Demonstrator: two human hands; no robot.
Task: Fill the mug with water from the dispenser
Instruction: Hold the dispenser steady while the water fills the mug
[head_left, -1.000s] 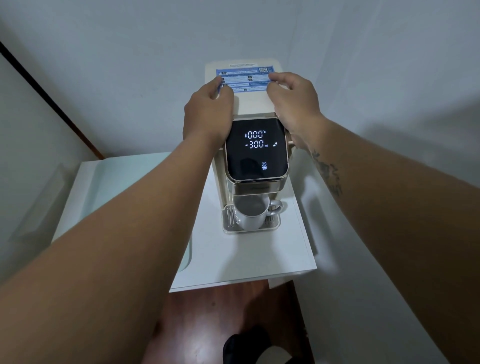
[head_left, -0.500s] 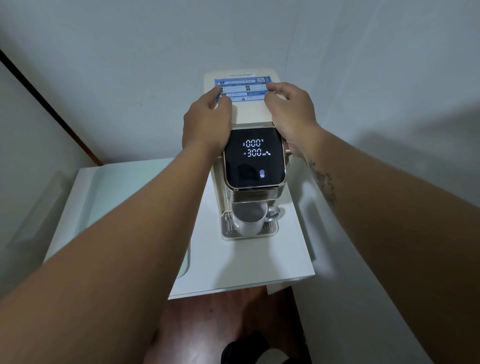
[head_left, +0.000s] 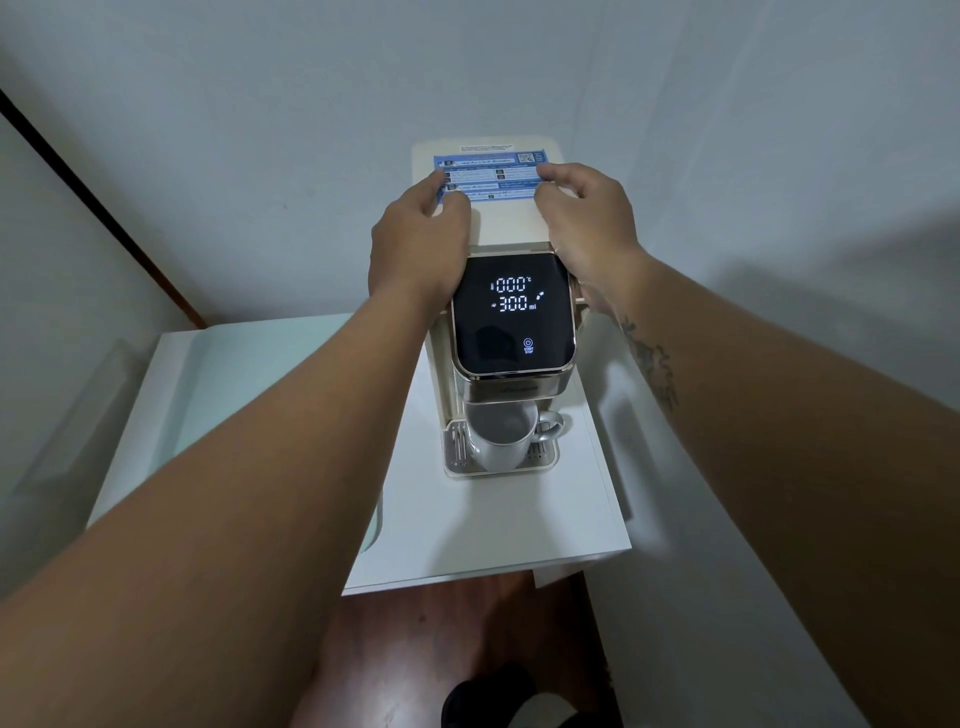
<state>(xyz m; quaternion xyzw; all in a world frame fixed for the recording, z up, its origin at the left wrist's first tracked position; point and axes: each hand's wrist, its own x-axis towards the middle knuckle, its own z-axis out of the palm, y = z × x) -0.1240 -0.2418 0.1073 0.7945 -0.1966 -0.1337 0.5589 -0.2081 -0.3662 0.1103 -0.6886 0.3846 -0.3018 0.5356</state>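
Both hands, left (head_left: 415, 249) and right (head_left: 589, 223), rest fingers-spread on dispenser (head_left: 511, 223) top, apparently gripping nothing; white mug (head_left: 501, 436) sits beneath its spout.

Dim, flat indoor light, cool grey cast. Soft shadow on right wall (head_left: 831, 270) behind right forearm. Dispenser screen (head_left: 513, 314) self-lit, digits crisp, faint reflection on the glass. Wide-angle bending at edges; near forearms look oversized and soft. Floor (head_left: 467, 634) dark, low detail. No motion blur.
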